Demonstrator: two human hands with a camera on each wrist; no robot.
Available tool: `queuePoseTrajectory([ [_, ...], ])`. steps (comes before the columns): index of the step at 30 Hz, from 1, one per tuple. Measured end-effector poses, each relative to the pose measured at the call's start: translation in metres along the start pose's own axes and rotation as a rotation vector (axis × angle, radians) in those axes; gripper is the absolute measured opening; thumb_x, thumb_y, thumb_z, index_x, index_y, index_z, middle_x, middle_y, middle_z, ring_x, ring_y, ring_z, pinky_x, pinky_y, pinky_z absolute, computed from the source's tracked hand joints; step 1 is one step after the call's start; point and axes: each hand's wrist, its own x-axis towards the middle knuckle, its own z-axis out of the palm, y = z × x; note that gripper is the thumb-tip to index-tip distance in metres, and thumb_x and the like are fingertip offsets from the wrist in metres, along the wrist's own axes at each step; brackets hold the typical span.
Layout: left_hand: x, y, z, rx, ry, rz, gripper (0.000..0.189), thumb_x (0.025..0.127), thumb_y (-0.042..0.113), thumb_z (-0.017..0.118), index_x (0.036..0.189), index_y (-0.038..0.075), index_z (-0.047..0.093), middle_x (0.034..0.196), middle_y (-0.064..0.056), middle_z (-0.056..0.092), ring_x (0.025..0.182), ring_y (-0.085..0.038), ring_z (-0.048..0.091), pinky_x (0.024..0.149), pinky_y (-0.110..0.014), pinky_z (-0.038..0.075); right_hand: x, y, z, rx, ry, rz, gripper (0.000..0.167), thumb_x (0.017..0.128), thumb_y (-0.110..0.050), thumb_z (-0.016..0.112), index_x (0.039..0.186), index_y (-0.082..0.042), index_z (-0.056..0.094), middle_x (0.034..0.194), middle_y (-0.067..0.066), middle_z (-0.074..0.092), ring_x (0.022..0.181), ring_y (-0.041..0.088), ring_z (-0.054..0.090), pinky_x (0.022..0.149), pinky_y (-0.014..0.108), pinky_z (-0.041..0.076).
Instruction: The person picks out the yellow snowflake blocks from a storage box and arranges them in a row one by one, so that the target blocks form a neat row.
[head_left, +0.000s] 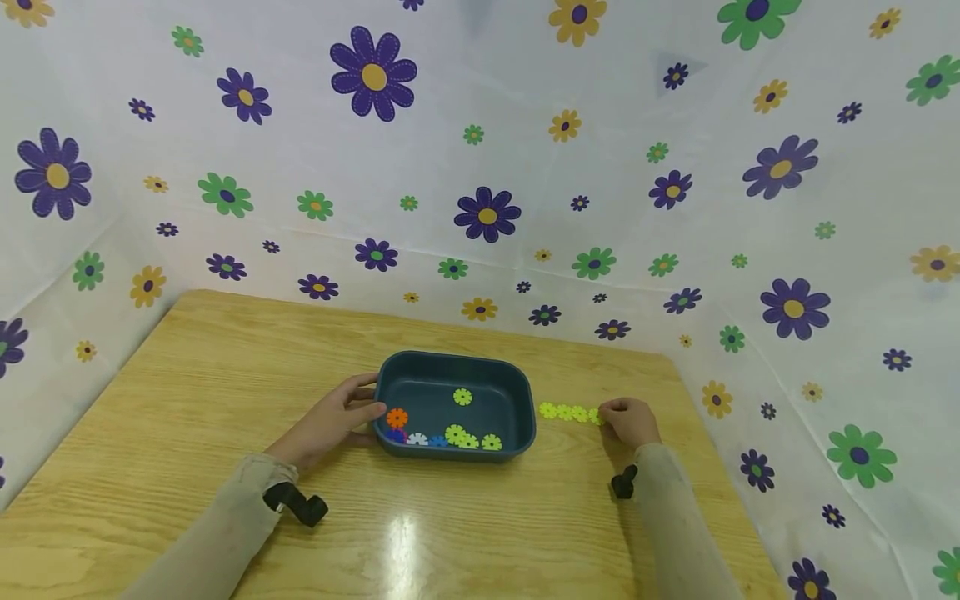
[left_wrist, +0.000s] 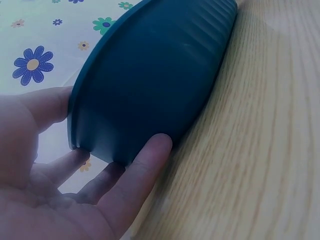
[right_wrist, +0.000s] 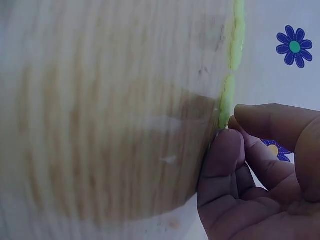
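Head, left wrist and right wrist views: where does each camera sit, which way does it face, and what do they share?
Head: worn on the head, facing forward and down at the table, tray and yellow-green row; left hand, right hand and both sleeves show.
Left wrist: on that wrist, facing the tray's outer side; only the left hand shows.
Right wrist: on that wrist, facing the row's end; only the right hand shows.
Shared: head and left wrist, the tray; head and right wrist, the row.

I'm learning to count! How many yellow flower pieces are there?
8 yellow pieces: four in the tray (one alone, three by its near side); four in a row on the table. Others may be hidden.
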Motion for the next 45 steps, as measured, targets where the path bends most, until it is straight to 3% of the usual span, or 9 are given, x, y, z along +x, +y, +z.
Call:
queuePoseTrajectory([
  [12,-0.001,0.0,0.001,0.004,0.003,0.007,0.074,0.101,0.03,0.07,0.162,0.016,0.03,0.156,-0.026,0.039,0.131,-0.042,0.055,0.091,-0.05,0.061,-0.01,-0.009,-0.004,-0.004,0.003,-0.034,0.026,0.103,-0.016,0.061,0.119,0.004,0.066,0.114,0.02,0.068,0.082,0.021,0.064,0.071,0.031,0.059],
  [20,-0.002,0.0,-0.001,0.021,0.001,0.016,0.074,0.103,0.028,0.067,0.163,0.012,0.027,0.157,-0.029,0.036,0.132,-0.043,0.054,0.091,-0.051,0.06,-0.026,-0.031,-0.006,-0.052,0.048,-0.123,0.034,0.105,-0.021,0.06,0.13,0.002,0.062,0.124,0.022,0.064,0.108,0.035,0.064,0.084,0.041,0.059],
  [26,-0.002,0.0,-0.001,0.023,0.004,0.01,0.074,0.102,0.028,0.068,0.163,0.014,0.028,0.157,-0.027,0.037,0.131,-0.042,0.055,0.091,-0.05,0.061,-0.035,-0.054,-0.001,-0.01,0.011,-0.206,0.042,0.105,-0.022,0.061,0.139,0.003,0.058,0.128,0.022,0.062,0.115,0.036,0.063,0.094,0.048,0.059],
  [36,-0.003,0.001,0.001,0.017,0.005,0.004,0.075,0.102,0.029,0.068,0.163,0.013,0.027,0.157,-0.028,0.036,0.131,-0.042,0.055,0.091,-0.05,0.061,-0.048,-0.097,0.02,0.059,-0.031,-0.285,0.04,0.103,-0.02,0.065,0.137,0.0,0.06,0.132,0.021,0.062,0.117,0.036,0.065,0.091,0.04,0.061],
  [45,-0.003,0.003,0.001,0.018,0.011,-0.01,0.077,0.099,0.033,0.071,0.162,0.017,0.029,0.157,-0.024,0.038,0.13,-0.04,0.057,0.092,-0.048,0.06,-0.051,-0.129,0.065,0.122,-0.092,-0.318,0.033,0.101,-0.018,0.069,0.13,-0.005,0.065,0.125,0.015,0.066,0.108,0.028,0.068,0.091,0.047,0.061],
])
